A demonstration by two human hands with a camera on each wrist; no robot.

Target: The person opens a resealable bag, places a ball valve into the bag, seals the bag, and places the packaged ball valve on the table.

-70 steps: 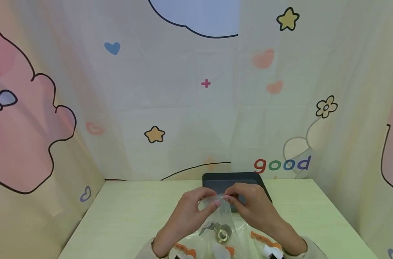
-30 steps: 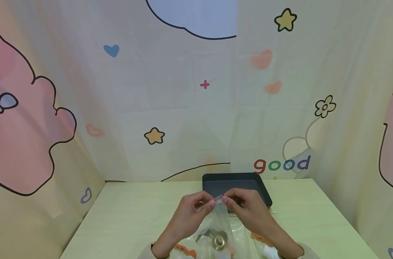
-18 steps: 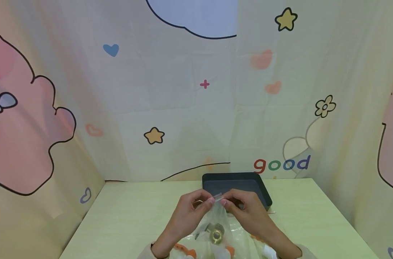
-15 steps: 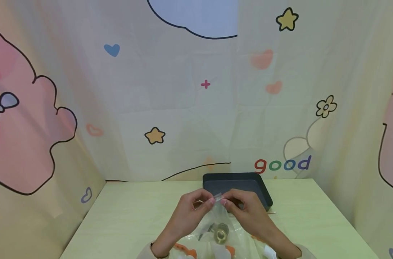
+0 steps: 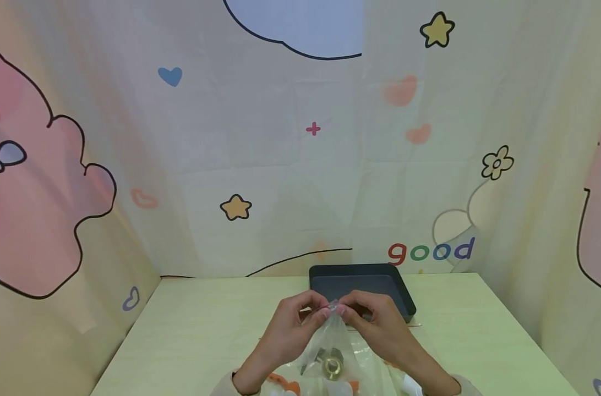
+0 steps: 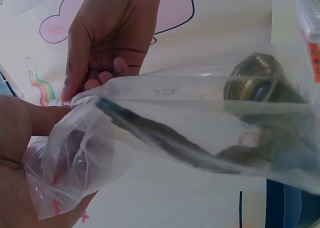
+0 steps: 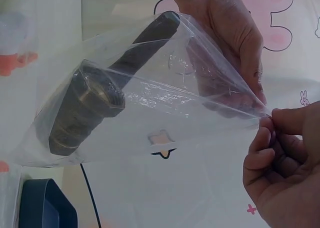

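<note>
In the head view my left hand and right hand meet at the gathered top of a clear plastic bag, each pinching it between thumb and fingertips. The bag hangs down from them. Inside, at the bottom, sits a brass valve with a threaded hex end and a dark lever handle. From the left wrist view, the valve body shows through the stretched plastic, and a red line runs along the bag's mouth.
A dark rectangular tray stands behind my hands on the pale table. Below the bag, at the front, lie clear plastic packages with orange pieces and a white piece. A printed curtain hangs along the back.
My fingertips have drawn closer together at the bag's top, bunching its mouth. The valve has swung slightly within the hanging bag. Both hands have sunk a little.
</note>
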